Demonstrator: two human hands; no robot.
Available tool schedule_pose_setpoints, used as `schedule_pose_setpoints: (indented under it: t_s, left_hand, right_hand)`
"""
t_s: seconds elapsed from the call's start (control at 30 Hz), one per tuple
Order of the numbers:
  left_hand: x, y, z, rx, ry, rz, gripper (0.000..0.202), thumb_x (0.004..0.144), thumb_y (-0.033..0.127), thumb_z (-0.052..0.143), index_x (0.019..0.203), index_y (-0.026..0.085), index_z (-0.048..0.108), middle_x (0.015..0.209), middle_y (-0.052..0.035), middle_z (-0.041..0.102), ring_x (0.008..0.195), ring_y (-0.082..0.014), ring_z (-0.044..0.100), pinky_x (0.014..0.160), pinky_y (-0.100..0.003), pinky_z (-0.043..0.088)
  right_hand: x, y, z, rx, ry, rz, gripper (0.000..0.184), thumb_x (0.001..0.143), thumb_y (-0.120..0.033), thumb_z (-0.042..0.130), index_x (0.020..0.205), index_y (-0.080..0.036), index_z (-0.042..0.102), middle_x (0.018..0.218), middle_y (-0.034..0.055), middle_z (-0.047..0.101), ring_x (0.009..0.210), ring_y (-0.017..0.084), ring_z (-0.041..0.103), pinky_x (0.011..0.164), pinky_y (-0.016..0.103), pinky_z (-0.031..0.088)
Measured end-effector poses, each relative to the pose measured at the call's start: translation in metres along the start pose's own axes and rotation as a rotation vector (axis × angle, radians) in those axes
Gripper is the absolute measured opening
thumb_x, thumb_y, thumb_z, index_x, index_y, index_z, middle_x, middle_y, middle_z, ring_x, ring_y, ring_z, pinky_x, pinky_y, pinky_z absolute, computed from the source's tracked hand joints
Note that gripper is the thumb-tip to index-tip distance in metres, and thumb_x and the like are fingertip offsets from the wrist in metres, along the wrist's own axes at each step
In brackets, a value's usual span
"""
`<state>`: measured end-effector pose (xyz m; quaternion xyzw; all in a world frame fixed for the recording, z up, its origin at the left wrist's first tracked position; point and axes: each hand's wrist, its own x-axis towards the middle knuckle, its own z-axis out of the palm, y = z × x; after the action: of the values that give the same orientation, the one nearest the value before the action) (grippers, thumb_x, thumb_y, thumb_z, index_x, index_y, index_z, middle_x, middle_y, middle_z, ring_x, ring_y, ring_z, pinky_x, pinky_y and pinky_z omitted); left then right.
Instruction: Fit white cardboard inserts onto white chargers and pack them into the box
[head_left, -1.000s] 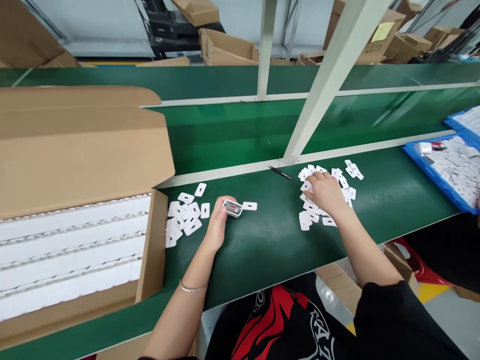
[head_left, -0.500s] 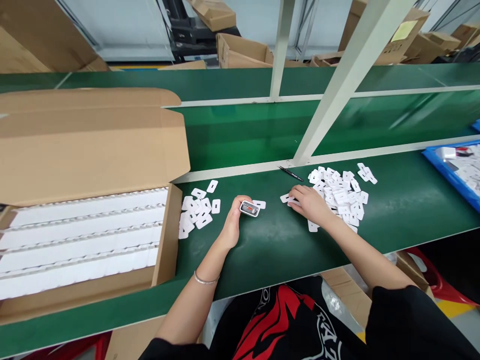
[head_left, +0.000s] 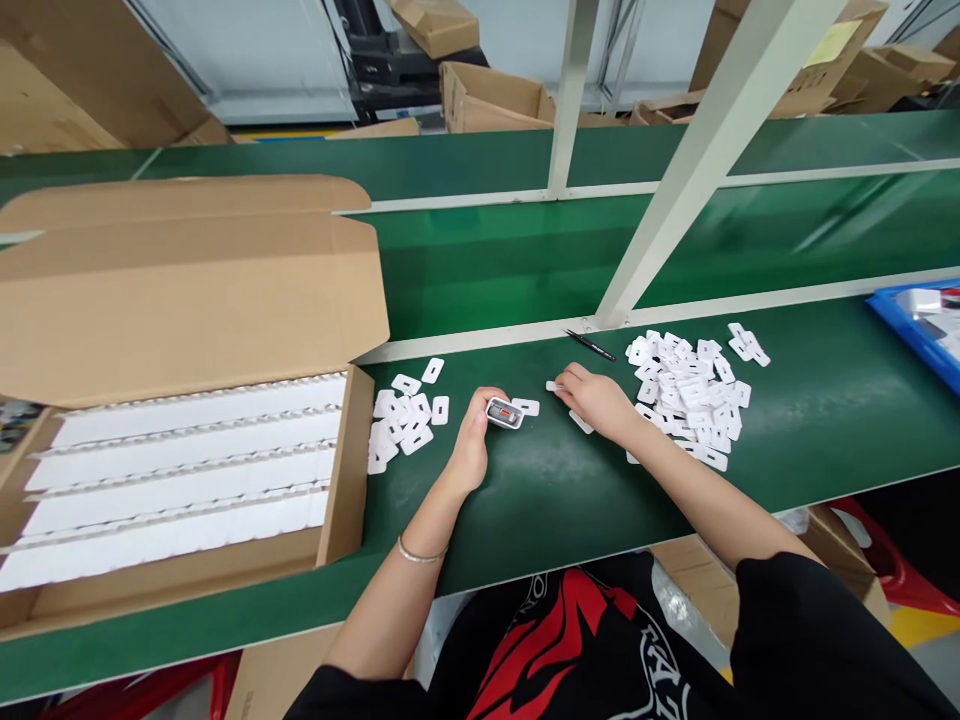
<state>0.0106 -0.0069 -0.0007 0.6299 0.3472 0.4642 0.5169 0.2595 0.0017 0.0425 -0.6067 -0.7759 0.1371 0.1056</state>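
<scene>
My left hand [head_left: 472, 440] is closed around a small white oblong housing [head_left: 505, 413], its open side up, with dark and reddish parts inside. Just right of the housing shows a white plate with a slot [head_left: 528, 407]. Between the fingertips of my right hand [head_left: 596, 400] is a thin white slotted plate [head_left: 553, 386], pinched at one end and lifted toward the left. Another white plate [head_left: 580, 422] lies on the bench under that hand. A large heap of these plates [head_left: 694, 395] spreads to its right; a smaller pile [head_left: 405, 415] lies left of my left hand.
An open cardboard box [head_left: 341, 480] with rows of white dividers stands on the left of the green bench [head_left: 525, 510]. Black tweezers [head_left: 590, 346] lie near the back edge, by a slanted white post [head_left: 675, 190]. A blue tray [head_left: 919, 335] sits at the far right.
My right hand has moved left from the edge of the heap with a white plate in its fingers. My left hand still holds the housing. The view has shifted slightly.
</scene>
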Motion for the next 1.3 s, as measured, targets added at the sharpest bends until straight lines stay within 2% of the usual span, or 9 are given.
schedule_pose_setpoints:
  t_s: [0.07,0.17,0.23,0.33,0.63,0.77,0.87,1.13,1.3]
  left_hand:
    - [0.0,0.001,0.0,0.071,0.023,0.031,0.059,0.104,0.072,0.024,0.109,0.024,0.058,0.107,-0.0082,0.056,0.097,-0.0248,0.055,0.093,-0.04,0.046]
    - [0.001,0.004,0.0,0.158,0.065,0.078,0.059,0.105,0.07,0.021,0.106,0.024,0.058,0.106,-0.0083,0.055,0.1,-0.0257,0.055,0.095,-0.041,0.045]
    - [0.001,0.006,0.001,0.19,0.086,0.105,0.057,0.107,0.067,0.019,0.107,0.024,0.057,0.107,-0.0083,0.055,0.103,-0.0256,0.054,0.096,-0.042,0.045]
    - [-0.001,0.012,0.002,0.215,0.127,0.148,0.052,0.109,0.062,0.019,0.11,0.025,0.056,0.111,-0.0085,0.053,0.107,-0.0252,0.053,0.098,-0.042,0.045]
    - [-0.003,0.024,0.003,0.284,0.286,0.208,0.035,0.109,0.056,0.035,0.111,0.026,0.054,0.112,-0.0089,0.053,0.111,-0.0256,0.056,0.099,-0.044,0.05]
    - [-0.004,0.027,0.009,0.204,0.317,0.219,0.034,0.11,0.055,0.034,0.112,0.027,0.053,0.113,-0.0087,0.053,0.111,-0.0257,0.058,0.099,-0.045,0.051]
    - [-0.006,0.029,0.01,0.233,0.291,0.18,0.039,0.109,0.056,0.033,0.114,0.027,0.058,0.12,-0.0099,0.051,0.118,-0.0268,0.056,0.102,-0.046,0.05]
    - [-0.003,0.03,-0.006,0.407,0.066,0.113,0.052,0.112,0.053,0.026,0.131,0.027,0.067,0.116,-0.0104,0.064,0.108,-0.0262,0.061,0.096,-0.043,0.05]
    - [-0.001,0.03,-0.006,0.359,0.134,0.155,0.042,0.112,0.045,0.035,0.117,0.024,0.072,0.103,-0.008,0.066,0.097,-0.0227,0.062,0.086,-0.038,0.052]
  right_hand:
    - [0.003,-0.005,-0.002,0.097,0.046,0.014,0.021,0.105,-0.017,0.051,0.108,-0.016,0.072,0.109,0.0114,0.071,0.088,0.021,0.072,0.076,0.031,0.053]
    - [0.002,-0.027,-0.004,0.576,0.134,0.073,0.021,0.103,-0.027,0.057,0.114,-0.019,0.072,0.095,0.0057,0.073,0.072,0.017,0.068,0.069,0.031,0.055]
    - [-0.002,-0.048,-0.003,0.919,0.173,0.098,0.021,0.097,-0.037,0.068,0.106,-0.02,0.074,0.086,0.0027,0.071,0.061,0.014,0.062,0.06,0.029,0.052]
    - [-0.004,-0.079,0.004,1.102,0.198,0.088,0.021,0.089,-0.042,0.077,0.091,-0.021,0.077,0.085,0.0015,0.067,0.056,0.011,0.056,0.055,0.028,0.047]
    - [0.005,-0.105,0.02,1.174,0.284,0.086,0.038,0.083,-0.056,0.081,0.098,-0.024,0.067,0.1,0.0012,0.056,0.058,0.009,0.048,0.053,0.028,0.045]
    - [0.006,-0.107,0.031,1.2,0.138,0.128,0.046,0.09,-0.067,0.069,0.108,-0.026,0.056,0.085,-0.0034,0.055,0.056,0.011,0.047,0.052,0.027,0.042]
    - [0.004,-0.107,0.041,1.208,0.043,0.103,0.046,0.099,-0.071,0.049,0.1,-0.025,0.057,0.071,-0.0046,0.053,0.058,0.014,0.05,0.056,0.028,0.044]
    - [-0.004,-0.09,0.036,0.946,0.208,0.097,0.036,0.096,-0.06,0.063,0.099,-0.025,0.056,0.077,-0.0036,0.057,0.066,0.015,0.051,0.063,0.03,0.04]
    - [-0.005,-0.093,0.041,1.074,0.218,0.041,0.044,0.105,-0.065,0.044,0.107,-0.024,0.058,0.072,-0.0034,0.054,0.063,0.015,0.051,0.062,0.03,0.041]
